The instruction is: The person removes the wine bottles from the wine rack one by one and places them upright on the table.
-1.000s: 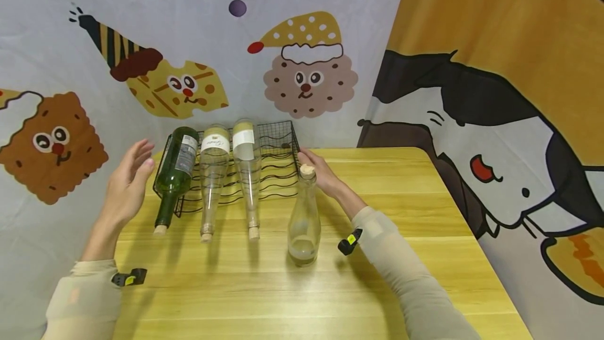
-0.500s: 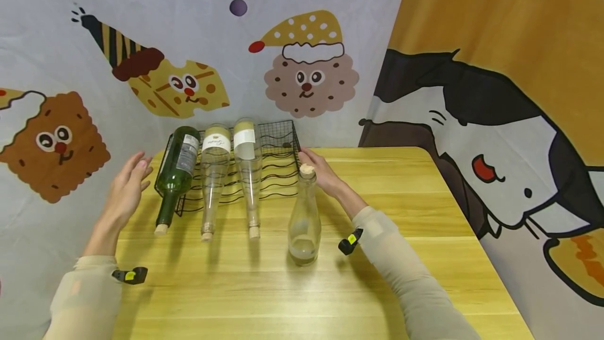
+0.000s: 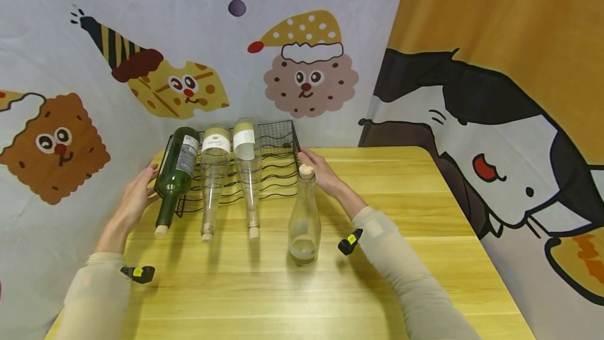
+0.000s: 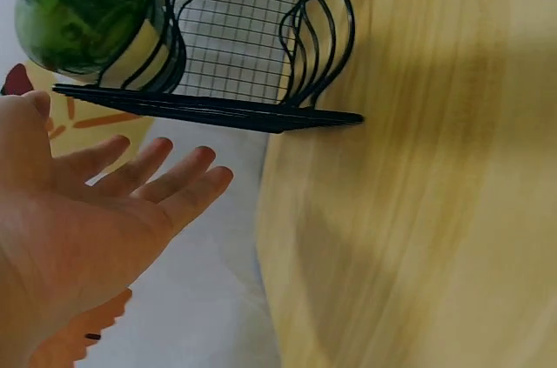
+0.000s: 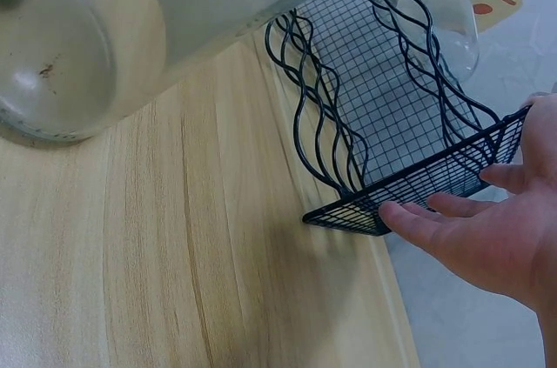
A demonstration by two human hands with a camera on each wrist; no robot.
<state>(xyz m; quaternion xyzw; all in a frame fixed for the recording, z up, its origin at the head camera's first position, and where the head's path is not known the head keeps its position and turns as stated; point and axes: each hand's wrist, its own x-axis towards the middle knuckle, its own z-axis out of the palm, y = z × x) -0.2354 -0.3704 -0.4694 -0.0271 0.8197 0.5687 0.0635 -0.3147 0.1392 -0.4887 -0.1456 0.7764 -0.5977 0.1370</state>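
A black wire wine rack (image 3: 276, 138) stands at the back of the table. A green wine bottle (image 3: 174, 177) and two clear bottles with pale labels, a left one (image 3: 215, 167) and a middle one (image 3: 247, 167), lie in it, corked necks toward me. My left hand (image 3: 132, 201) is beside the rack's left end, fingers spread; the left wrist view shows them close to the dark end panel (image 4: 209, 111). My right hand (image 3: 325, 174) has its straight fingers against the rack's mesh right end panel (image 5: 426, 181). It holds nothing.
A corked clear bottle (image 3: 304, 219) with a little liquid stands upright on the wooden table (image 3: 226, 293), in front of the right hand. A printed cartoon cloth (image 3: 198, 14) hangs right behind the rack.
My left hand has moved right and slightly lower, toward the rack's left end. The right hand, the rack and the bottles stay in place.
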